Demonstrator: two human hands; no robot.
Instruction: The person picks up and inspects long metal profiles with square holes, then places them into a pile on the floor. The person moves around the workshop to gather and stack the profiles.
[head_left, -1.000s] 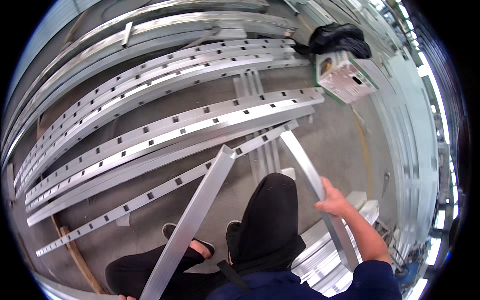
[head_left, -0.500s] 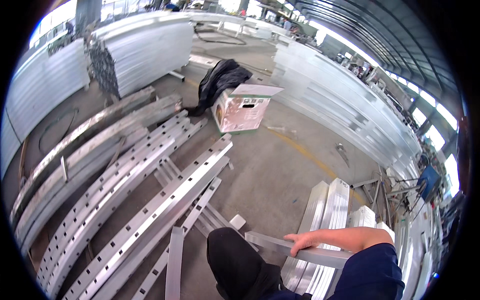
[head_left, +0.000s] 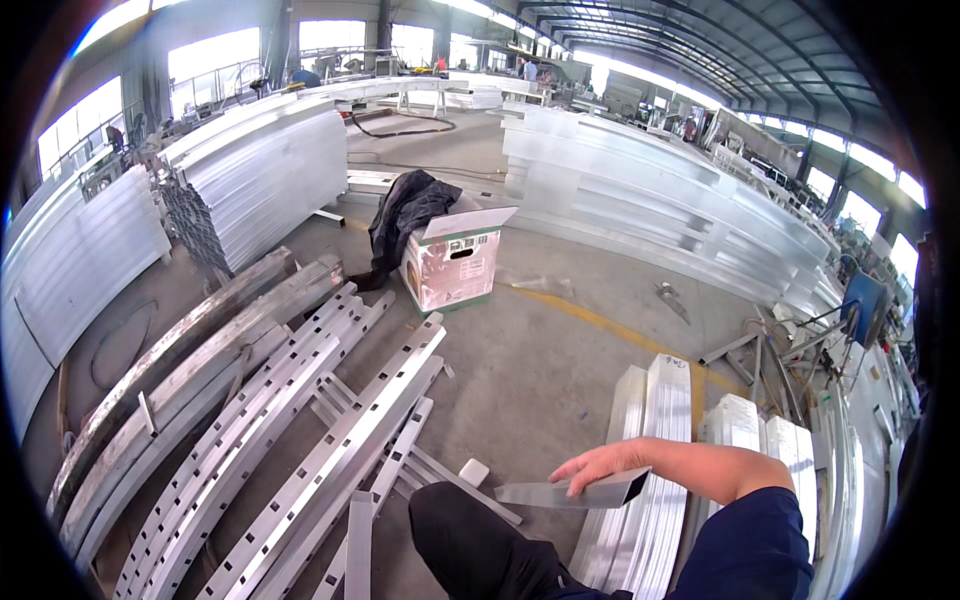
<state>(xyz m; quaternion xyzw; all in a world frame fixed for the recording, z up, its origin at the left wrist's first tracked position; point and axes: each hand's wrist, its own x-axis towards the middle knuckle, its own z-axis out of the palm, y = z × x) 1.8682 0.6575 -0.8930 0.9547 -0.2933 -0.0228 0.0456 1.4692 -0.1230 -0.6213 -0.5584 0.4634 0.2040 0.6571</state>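
Observation:
My right hand (head_left: 603,466), on a bare forearm below a dark blue sleeve, grips a short silver rectangular metal tube (head_left: 592,492) from above. The tube's dark hollow end points to the right, under my wrist; its other end points left, near my dark-trousered knee. Just beneath and beyond it lies a bundle of long silver metal profiles (head_left: 662,420). To the left of my knee, a flat silver bar (head_left: 359,548) comes up from the lower edge. My left hand is out of the picture.
Long silver rails with square holes (head_left: 335,430) lie across the left floor beside worn beams (head_left: 190,365). A pinkish carton (head_left: 452,272) draped with black cloth (head_left: 405,215) stands ahead. Stacked metal profiles (head_left: 640,190) line the back. Loose scraps (head_left: 745,350) lie at right.
The tube in my right hand has swung round, so its hollow end now shows. My hand has shifted slightly left and up along it. The view has tilted up.

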